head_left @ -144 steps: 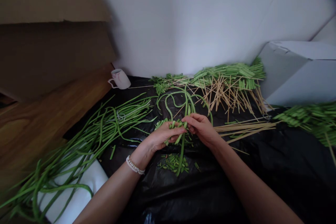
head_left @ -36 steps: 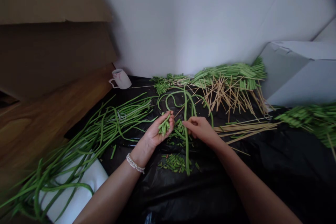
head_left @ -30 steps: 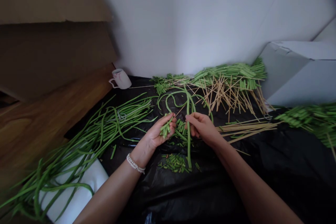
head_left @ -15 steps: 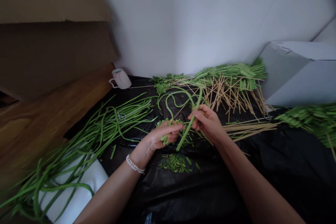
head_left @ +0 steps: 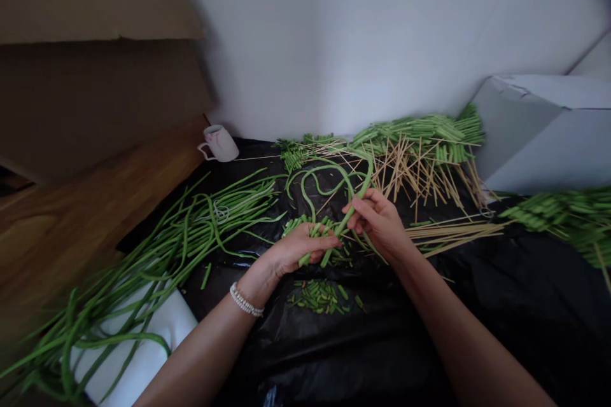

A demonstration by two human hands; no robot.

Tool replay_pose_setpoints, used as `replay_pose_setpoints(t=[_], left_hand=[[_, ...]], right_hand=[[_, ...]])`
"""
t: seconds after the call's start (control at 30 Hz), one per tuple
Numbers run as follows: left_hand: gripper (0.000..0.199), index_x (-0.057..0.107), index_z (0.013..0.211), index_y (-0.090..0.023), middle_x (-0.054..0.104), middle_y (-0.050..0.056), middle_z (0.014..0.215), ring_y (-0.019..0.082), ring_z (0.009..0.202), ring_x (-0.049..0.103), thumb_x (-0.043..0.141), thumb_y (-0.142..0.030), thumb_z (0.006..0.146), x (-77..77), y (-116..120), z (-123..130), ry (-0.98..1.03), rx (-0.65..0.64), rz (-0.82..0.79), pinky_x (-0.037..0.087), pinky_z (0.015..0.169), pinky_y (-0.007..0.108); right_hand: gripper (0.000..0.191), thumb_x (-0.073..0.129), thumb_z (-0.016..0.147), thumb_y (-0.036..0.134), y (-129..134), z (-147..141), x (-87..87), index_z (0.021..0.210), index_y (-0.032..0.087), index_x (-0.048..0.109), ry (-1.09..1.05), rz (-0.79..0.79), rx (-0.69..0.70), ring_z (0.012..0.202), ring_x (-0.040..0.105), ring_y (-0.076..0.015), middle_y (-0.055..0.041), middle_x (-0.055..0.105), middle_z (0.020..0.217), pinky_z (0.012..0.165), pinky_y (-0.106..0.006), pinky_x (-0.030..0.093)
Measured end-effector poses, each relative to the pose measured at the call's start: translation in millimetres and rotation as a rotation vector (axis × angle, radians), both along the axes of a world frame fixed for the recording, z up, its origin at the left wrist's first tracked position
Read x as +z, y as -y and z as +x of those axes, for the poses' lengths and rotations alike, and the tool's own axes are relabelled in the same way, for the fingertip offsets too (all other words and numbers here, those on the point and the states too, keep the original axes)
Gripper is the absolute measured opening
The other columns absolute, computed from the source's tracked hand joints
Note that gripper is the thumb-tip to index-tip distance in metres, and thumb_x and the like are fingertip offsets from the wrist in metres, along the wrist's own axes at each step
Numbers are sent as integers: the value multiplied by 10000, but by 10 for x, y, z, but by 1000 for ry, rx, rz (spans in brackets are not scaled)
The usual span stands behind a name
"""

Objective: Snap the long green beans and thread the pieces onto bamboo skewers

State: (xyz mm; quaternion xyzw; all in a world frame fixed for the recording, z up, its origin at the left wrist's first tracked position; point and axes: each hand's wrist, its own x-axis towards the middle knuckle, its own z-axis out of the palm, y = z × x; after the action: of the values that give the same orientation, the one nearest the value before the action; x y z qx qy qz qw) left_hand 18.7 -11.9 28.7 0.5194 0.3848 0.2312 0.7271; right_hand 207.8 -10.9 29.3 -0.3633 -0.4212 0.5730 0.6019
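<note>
Long green beans (head_left: 367, 168) curve up from between my hands at the middle of the head view. My left hand (head_left: 303, 248), with a beaded bracelet (head_left: 245, 301) on its wrist, is closed on bean stems, its thumb lying across them. My right hand (head_left: 375, 219) pinches a thick green bean a little higher and to the right. Short cut pieces (head_left: 319, 297) lie on the black plastic sheet (head_left: 305, 356) below my hands, and more cut pieces lie partly hidden behind my left hand.
Long beans (head_left: 191, 229) spread over the left side and a white surface (head_left: 138, 356). A mug (head_left: 220, 144) stands behind. Skewered bean bundles (head_left: 429, 130), loose sticks (head_left: 458, 236), more bundles (head_left: 568, 213) and a white box (head_left: 539, 133) are at the right.
The thick bean's lower end has moved down and left against my left hand, whose thumb now lies over it. Its upper part now bends over in a curve.
</note>
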Motion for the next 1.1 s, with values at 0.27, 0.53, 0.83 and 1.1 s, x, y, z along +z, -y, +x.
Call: replay_pose_setpoints(t=[0.27, 0.53, 0.83, 1.1], left_hand=[[312, 652, 751, -110, 419, -77, 446, 13, 386, 325, 826, -355, 668, 51, -18, 21, 213, 286, -36, 240, 386, 130], [172, 614, 769, -106, 430, -71, 561, 2, 407, 335, 768, -182, 751, 53, -97, -23, 565, 450, -178, 323, 377, 107], [200, 522, 752, -120, 463, -11, 692, 27, 497, 432, 567, -222, 918, 117, -59, -5, 680, 327, -408, 343, 385, 102], [357, 435, 667, -160, 359, -81, 529, 17, 378, 308, 657, -359, 863, 108, -6, 54, 553, 295, -258, 280, 353, 120]], right_hand=[[348, 798, 697, 371, -11, 21, 19, 822, 218, 512, -83, -51, -19, 496, 600, -88, -18, 743, 840, 370, -168, 376], [366, 826, 652, 374, 47, -68, 23, 729, 210, 509, -45, -107, 75, 409, 505, -63, 30, 669, 604, 366, -163, 344], [244, 762, 709, 335, 25, -36, -48, 707, 221, 547, -150, -138, 148, 401, 422, -75, 50, 599, 529, 373, -195, 294], [251, 730, 652, 259, 30, -72, -12, 668, 218, 483, -211, -173, 123, 408, 384, -61, 23, 682, 703, 374, -206, 264]])
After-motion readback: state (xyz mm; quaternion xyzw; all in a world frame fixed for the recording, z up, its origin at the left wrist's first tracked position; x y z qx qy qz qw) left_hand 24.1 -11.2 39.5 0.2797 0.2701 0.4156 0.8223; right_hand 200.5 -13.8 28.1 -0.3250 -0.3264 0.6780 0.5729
